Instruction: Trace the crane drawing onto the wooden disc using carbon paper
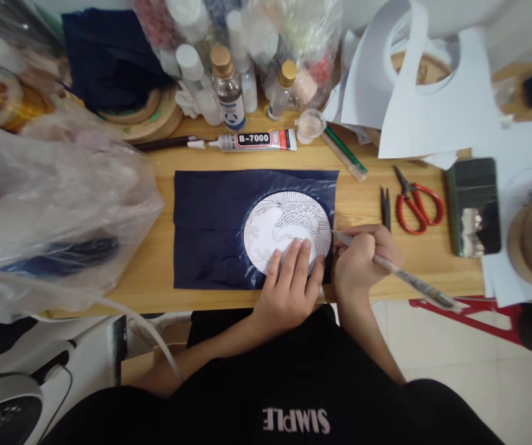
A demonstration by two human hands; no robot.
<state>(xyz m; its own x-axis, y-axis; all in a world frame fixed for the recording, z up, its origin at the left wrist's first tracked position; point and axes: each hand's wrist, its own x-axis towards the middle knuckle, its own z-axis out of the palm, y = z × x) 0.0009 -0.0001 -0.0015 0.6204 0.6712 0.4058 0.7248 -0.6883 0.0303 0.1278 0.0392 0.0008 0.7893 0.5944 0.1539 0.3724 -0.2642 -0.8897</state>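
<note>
- Clear-barrelled pen (400,275) is held in the right hand (363,262), whose fingers are curled closed around it. Its tip touches the right edge of a round white paper (279,225), and its back end slants out past the front edge of the table.
- Fine black line art of a crane with spread feathers is printed on the round white paper, which lies on the right half of a dark blue sheet (210,228).
- Flat and spread, the left hand (289,287) grips nothing. Its fingertips press on the lower part of the round white paper and its palm rests on the near edge of the dark blue sheet.
- Both hands sit at the near right corner of the dark blue sheet, close together.
- Light wood shows around the dark blue sheet: it lies wrinkled on a wooden table (164,167).
- Just behind the dark blue sheet lies a glue tube (252,141) labelled B-7000, on its side, with a cluster of small bottles (227,86) further back.
- Right of the dark blue sheet lie black snips (385,209), then red scissors (417,204), then a dark phone (474,207).
- Behind and to the right of the dark blue sheet are white paper offcuts (433,105) with round holes.
- Left of the dark blue sheet is a large crumpled plastic bag (52,204).
</note>
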